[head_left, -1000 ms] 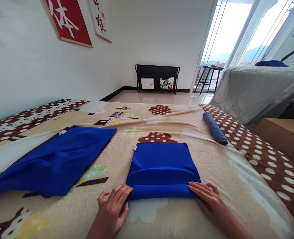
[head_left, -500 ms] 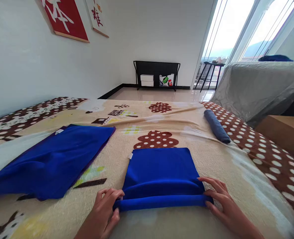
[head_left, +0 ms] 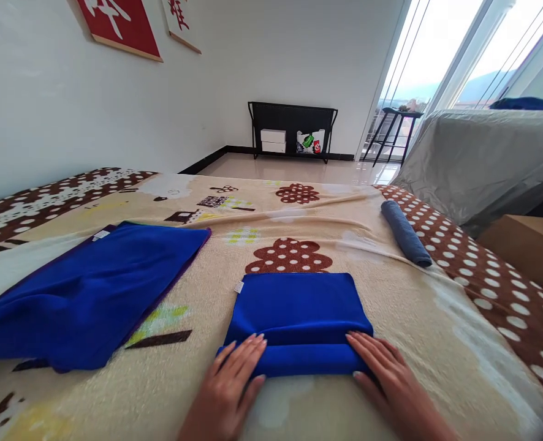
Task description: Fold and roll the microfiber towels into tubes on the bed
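Note:
A folded bright blue towel (head_left: 299,312) lies on the patterned blanket (head_left: 391,306) in front of me, its near edge rolled into a thick band. My left hand (head_left: 230,389) rests flat on the left end of that roll, fingers stretched out. At the right end of the roll lies my right hand (head_left: 386,373), also flat with fingers extended. A small white tag shows at the towel's far left corner.
A second blue towel (head_left: 92,294) lies spread out to the left. A rolled grey-blue towel (head_left: 406,233) sits at the far right of the bed. Beyond are a covered sofa (head_left: 478,159), a black shelf (head_left: 292,131) by the wall and a wooden surface (head_left: 524,245) at right.
Both hands have pushed the roll forward, taking up more of the towel. My fingers went from pinching the roll's ends to lying flat on top of it.

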A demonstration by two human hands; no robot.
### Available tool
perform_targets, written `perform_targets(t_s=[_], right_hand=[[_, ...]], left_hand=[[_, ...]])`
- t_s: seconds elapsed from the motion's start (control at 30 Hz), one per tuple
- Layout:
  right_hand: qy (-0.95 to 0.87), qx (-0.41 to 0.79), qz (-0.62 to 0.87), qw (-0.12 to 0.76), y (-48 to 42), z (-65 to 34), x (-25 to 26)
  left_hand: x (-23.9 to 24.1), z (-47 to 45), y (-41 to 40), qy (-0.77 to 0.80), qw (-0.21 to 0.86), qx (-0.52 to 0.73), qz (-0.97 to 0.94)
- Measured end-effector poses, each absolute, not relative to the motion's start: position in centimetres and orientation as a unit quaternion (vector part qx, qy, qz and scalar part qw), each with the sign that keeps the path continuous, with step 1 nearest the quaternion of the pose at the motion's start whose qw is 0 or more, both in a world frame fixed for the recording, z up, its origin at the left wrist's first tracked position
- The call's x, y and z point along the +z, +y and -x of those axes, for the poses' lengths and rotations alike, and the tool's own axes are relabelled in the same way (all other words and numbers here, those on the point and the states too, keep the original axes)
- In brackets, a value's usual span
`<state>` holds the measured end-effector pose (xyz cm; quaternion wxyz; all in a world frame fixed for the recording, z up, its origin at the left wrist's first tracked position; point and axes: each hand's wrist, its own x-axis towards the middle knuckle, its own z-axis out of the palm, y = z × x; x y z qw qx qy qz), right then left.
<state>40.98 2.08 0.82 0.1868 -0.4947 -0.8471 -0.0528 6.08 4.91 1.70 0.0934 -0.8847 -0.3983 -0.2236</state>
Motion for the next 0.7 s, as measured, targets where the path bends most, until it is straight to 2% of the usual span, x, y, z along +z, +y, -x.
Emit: perform_targets(t_s=[0.2, 0.4, 0.7], right_hand=[[-0.772, 0.085, 0.579, 0.248, 7.9, -45.0, 1.5], [-0.730, 0.172, 0.616, 0.240, 19.9, -45.0, 1.5], [-0.712, 0.165, 0.621, 0.282, 20.9, -45.7, -0.6]], left_hand=[[4.4, -2.3, 10.9, -0.519, 0.008, -0.263, 0.813], [5.5, -4.1, 22.1, -0.562, -0.105, -0.161, 0.805], [2.8, -2.1, 23.7, -0.506, -0.169, -0.247, 0.809]])
